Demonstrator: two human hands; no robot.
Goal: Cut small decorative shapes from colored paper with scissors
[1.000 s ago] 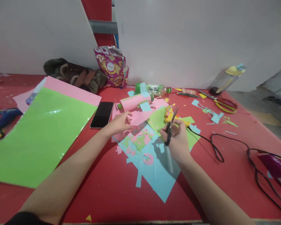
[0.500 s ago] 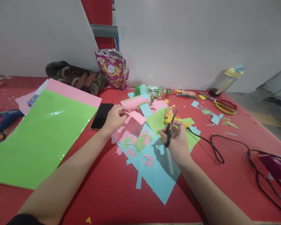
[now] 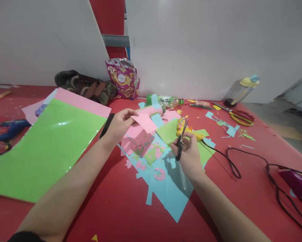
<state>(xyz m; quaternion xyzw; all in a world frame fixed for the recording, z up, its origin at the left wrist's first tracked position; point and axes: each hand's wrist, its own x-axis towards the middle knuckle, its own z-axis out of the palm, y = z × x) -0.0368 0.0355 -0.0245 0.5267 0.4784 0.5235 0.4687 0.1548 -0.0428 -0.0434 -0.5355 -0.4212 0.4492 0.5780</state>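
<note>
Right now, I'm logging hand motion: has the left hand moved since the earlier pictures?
Yes: the left hand has shifted leftward in the view against the phone and hides much of it.

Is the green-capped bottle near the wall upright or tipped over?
Tipped over: the green-capped bottle lies lengthwise on the red table, its cap toward the picture's right.

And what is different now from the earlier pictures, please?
The left hand has taken hold of a pink paper and moved left, now hiding much of the phone. The right hand still holds the scissors; the glue gun stayed in place.
</note>
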